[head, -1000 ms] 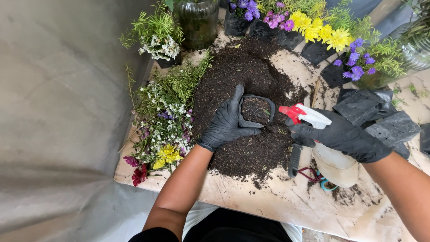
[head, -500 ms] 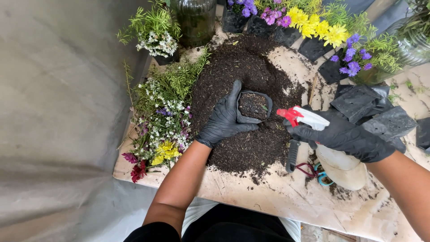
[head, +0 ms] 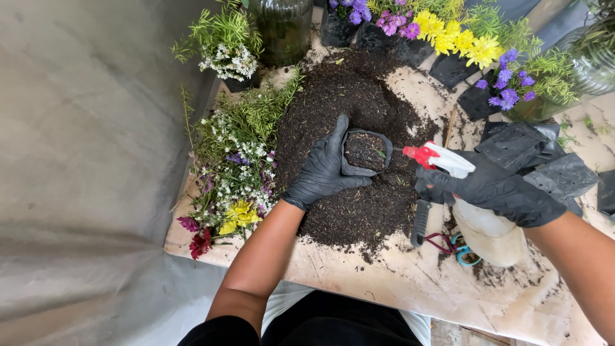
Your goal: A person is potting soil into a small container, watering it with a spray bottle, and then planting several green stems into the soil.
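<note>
My left hand (head: pixel 323 170), in a black glove, grips a small black nursery bag (head: pixel 366 152) filled with dark soil, held over a big heap of soil (head: pixel 359 102) on the table. My right hand (head: pixel 496 189), also gloved, holds a white spray bottle (head: pixel 477 214) with a red nozzle (head: pixel 421 154) pointing at the soil in the bag, a short gap away.
Cut flowers and greens (head: pixel 234 173) lie left of the heap. Potted yellow and purple flowers (head: pixel 461 41) line the far edge with a glass jar (head: pixel 282 29). Empty black bags (head: pixel 544 160) lie right. A black-handled tool (head: pixel 419 223) and scissors (head: pixel 458 247) rest by the bottle. A grey sheet (head: pixel 83 160) hangs left.
Both hands hold their grip and stay nearly still; the spray nozzle stays aimed at the bag. The view has shifted slightly.
</note>
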